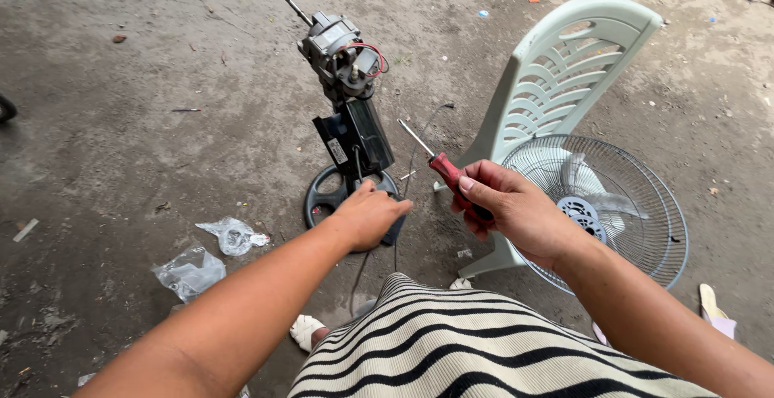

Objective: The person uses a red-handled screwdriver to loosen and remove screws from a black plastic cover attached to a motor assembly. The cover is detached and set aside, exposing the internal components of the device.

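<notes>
Head view: I see left hand [367, 214] resting unclenched on the bared fan stand [352, 136] on the floor; right hand [508, 204] clenched round red screwdriver [445, 170]. Risk: top-heavy motor [343, 51] tips if hand lifts; blade may snag red wires

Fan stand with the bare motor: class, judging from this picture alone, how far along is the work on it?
Done: the motor stands bare, and the wire guard with its blades rests against the plastic chair. In hand: the left hand rests on the black base, and the right hand holds a red-handled screwdriver, tip clear of the fan. Left: guard and blades are still off the motor.
</notes>
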